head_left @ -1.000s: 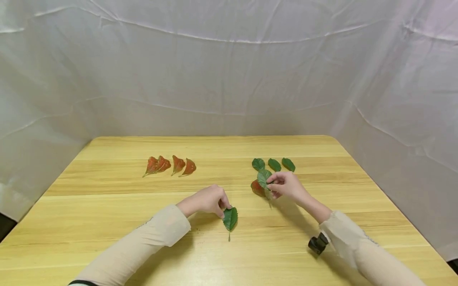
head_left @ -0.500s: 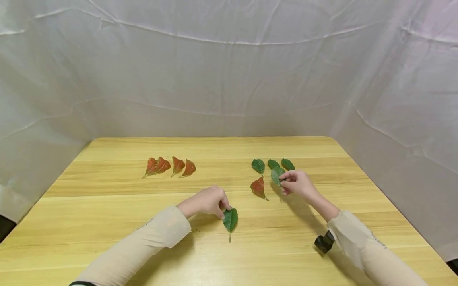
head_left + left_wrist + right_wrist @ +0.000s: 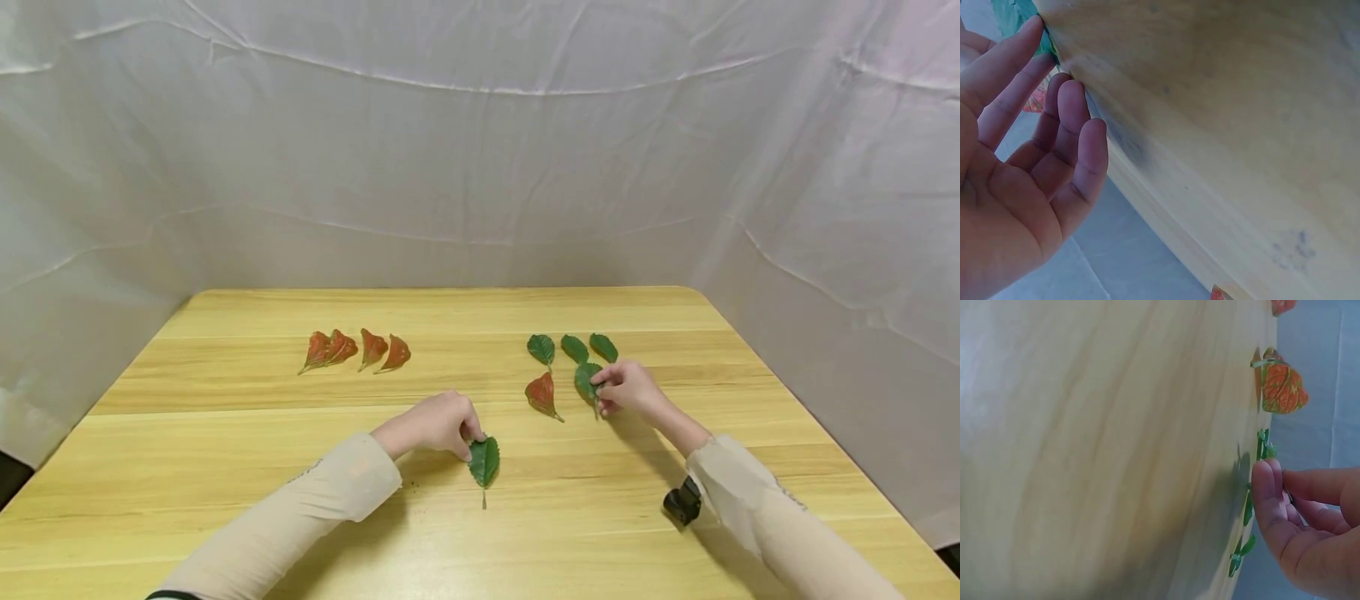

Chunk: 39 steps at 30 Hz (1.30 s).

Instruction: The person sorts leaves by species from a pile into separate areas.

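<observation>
Near the middle of the table, my left hand (image 3: pixel 438 425) pinches a dark green leaf (image 3: pixel 484 462) by its upper edge, the stem pointing toward me. In the left wrist view, part of that green leaf (image 3: pixel 1016 22) shows at the fingertips. My right hand (image 3: pixel 632 389) pinches another green leaf (image 3: pixel 587 382) at its right side, close over the wood. Just left of that leaf lies a red leaf (image 3: pixel 542 393). Behind stand three green leaves in a row: left (image 3: pixel 541 349), middle (image 3: pixel 574 347) and right (image 3: pixel 603 347).
Several red leaves (image 3: pixel 372 347) lie in a row at the back left, the leftmost ones overlapping. The wooden table (image 3: pixel 247 467) ends at a pale cloth wall (image 3: pixel 465 183). A small black device (image 3: pixel 682 502) hangs under the right sleeve.
My right hand has moved right with its green leaf, away from the red leaf it was covering, and lowered it below the middle green leaf. The left hand stays put.
</observation>
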### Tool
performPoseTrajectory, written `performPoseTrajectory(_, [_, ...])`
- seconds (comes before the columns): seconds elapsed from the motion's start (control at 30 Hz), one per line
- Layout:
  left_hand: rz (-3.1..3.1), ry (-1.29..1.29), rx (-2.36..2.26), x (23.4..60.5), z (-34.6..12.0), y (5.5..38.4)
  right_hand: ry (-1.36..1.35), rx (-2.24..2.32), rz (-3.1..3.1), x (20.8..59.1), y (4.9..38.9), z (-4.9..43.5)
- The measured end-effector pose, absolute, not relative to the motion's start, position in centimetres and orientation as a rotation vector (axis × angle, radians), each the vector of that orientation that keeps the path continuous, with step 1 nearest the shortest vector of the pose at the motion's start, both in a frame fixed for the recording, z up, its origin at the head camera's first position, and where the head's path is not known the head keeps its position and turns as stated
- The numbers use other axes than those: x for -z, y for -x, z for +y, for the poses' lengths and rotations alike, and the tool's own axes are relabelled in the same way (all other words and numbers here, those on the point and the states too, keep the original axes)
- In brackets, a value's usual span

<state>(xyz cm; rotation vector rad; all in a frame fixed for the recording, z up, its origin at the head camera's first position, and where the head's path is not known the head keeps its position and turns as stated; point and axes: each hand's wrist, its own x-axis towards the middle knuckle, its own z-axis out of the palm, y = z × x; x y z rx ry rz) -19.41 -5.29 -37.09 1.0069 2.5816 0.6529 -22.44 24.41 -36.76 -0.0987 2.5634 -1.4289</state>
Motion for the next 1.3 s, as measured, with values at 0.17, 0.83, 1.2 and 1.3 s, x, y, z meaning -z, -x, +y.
performPoseTrajectory(0.17, [2.585,-1.004,-0.648,37.09,-5.22,19.42,0.107,1.359,2.566,36.97,22.6,24.45])
performPoseTrajectory(0.83, [2.587,-1.008,-0.645,37.2,-5.22,19.56,0.1,1.325,2.547,37.33,22.63,24.38])
performPoseTrajectory(1.2, [2.581,-0.998,-0.641,37.27,-5.26,19.6,0.129,1.303,2.568,37.71,22.69,24.22])
performPoseTrajectory(1.3, [2.582,-0.992,-0.644,37.24,-5.26,19.58,0.128,1.307,2.57,37.69,22.65,24.21])
